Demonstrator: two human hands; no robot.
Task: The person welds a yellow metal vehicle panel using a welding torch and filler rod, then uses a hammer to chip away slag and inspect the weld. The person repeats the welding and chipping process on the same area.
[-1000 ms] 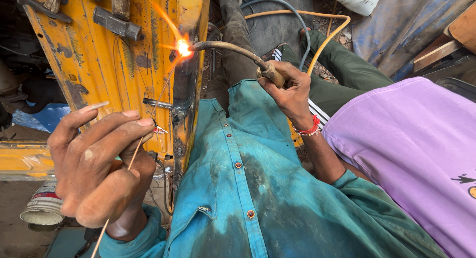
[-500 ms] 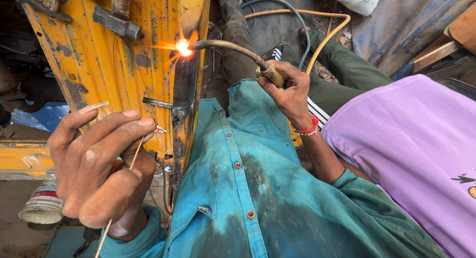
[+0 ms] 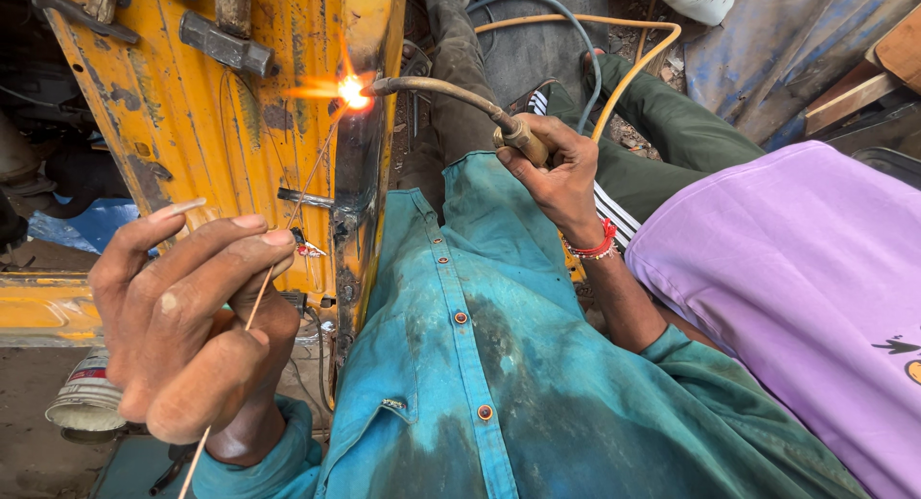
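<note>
The right hand [image 3: 561, 168] grips the brass handle of a curved metal gas torch [image 3: 451, 98], its flame [image 3: 353, 91] on the dark seam of the scratched yellow steel door panel [image 3: 206, 125]. The left hand [image 3: 187, 321] pinches a thin coppery filler rod [image 3: 288, 232] angled up toward the glow. Good work likely needs the rod tip fed into the heated spot, torch steady, sleeves clear.

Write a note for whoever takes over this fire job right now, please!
Left hand: pinching a thin filler rod, tip up near the flame.
Right hand: grip closed on the gas torch, hoses trailing behind.
Flame is lit at the edge of the yellow metal panel.
Done: heating is under way at that spot.
Left: how much of the seam is joined cannot be told.
</note>
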